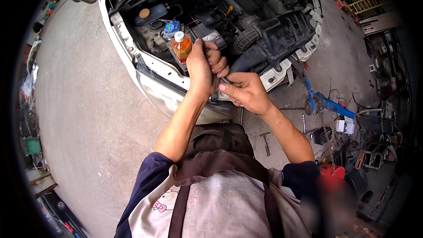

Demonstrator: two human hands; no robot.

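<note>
Nearest the camera: the person's pale shirt with dark sleeves and a brown strap crossing the chest.

Right hand (246, 91): fingers (229, 89) closed around a thin grey strip-like object (224, 80) at the front edge of the car; what the object was could not be told.

Left hand (202, 68): raised just beside the right, its fingers (218, 64) curled shut around the upper end of the same grey object, the back of the hand touching or just in front of a bottle.

Plastic bottle (181, 46): upright at the front of the engine bay, white cap on, holding orange liquid to near the neck.

Small blue box (172, 27): just behind the bottle.

Engine bay: white car (123, 39) with bonnet up; dark reservoir with a tan cap (144, 13) at far left; black air-intake housing (286, 31) to the right.

Concrete floor, right side: hammer (265, 143), blue power tool (324, 102), red container (331, 170), scattered parts.
</note>
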